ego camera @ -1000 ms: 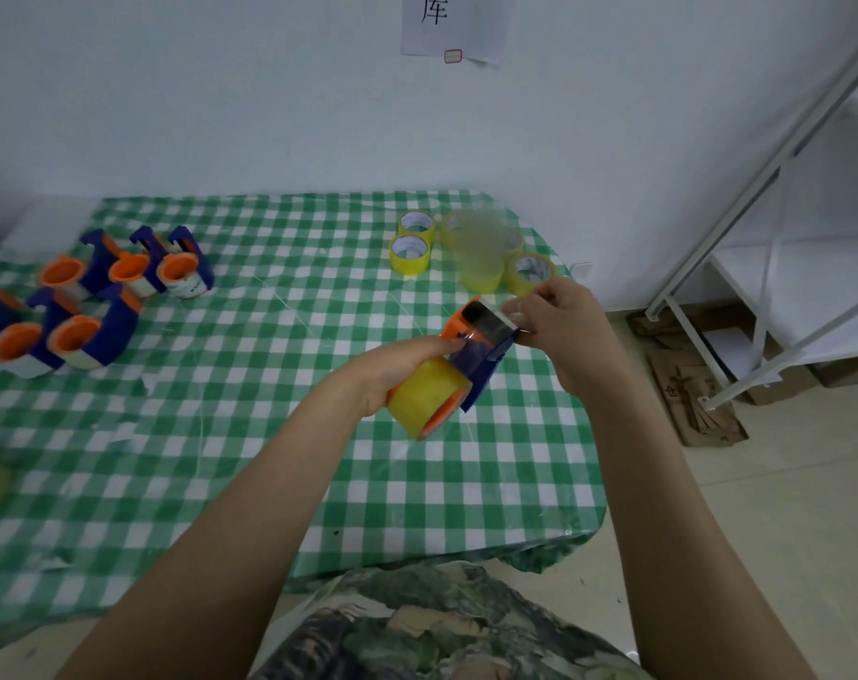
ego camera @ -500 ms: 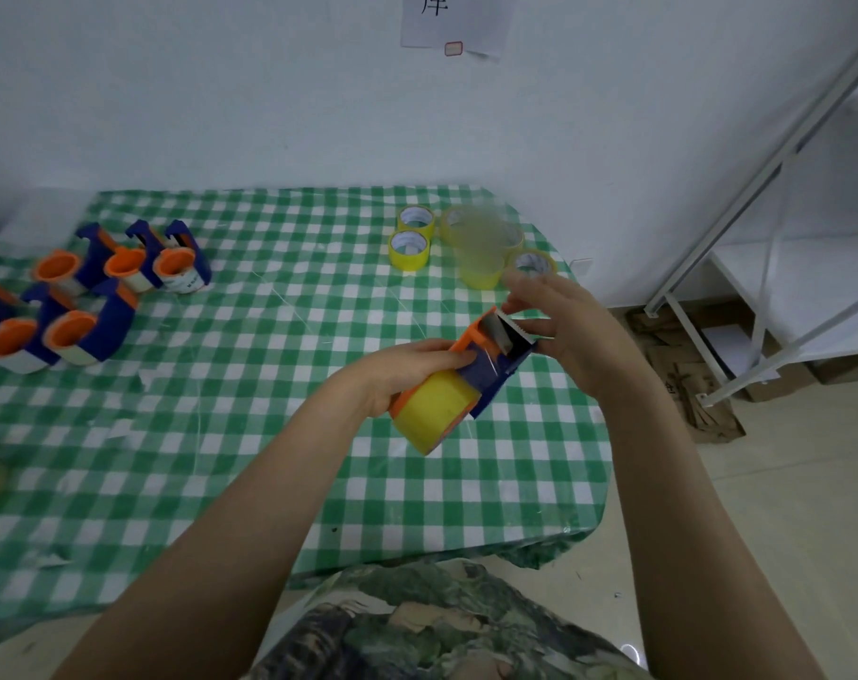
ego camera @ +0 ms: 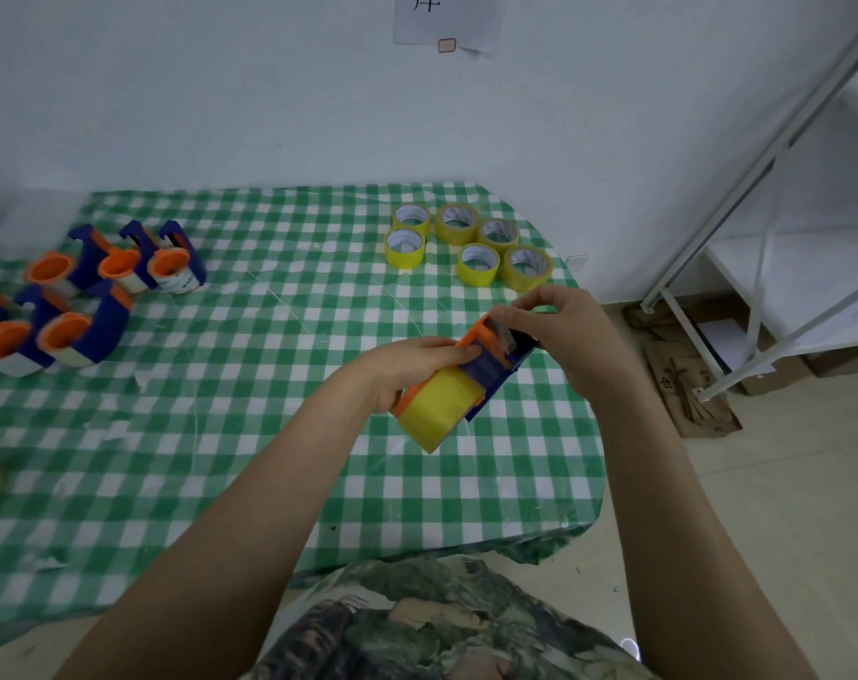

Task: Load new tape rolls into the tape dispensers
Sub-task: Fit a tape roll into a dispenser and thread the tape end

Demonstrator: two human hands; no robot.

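Closing back in on the cutter end of the dispenser [ego camera: 496, 361] with the right hand [ego camera: 564, 336], fingertips now pinching there. Gripping the body with the left hand [ego camera: 407, 365], yellow roll [ego camera: 437, 407] already seated, all held above the checked tablecloth [ego camera: 270, 434]. Probably threading the tape end. Spare rolls [ego camera: 476, 265] near the wall [ego camera: 221, 90], other dispensers [ego camera: 88, 296] far left, metal rack [ego camera: 761, 188] on the right.

dim, even indoor light with soft shadows; sharp centre, wide-angle bending at the edges, bluish cast.
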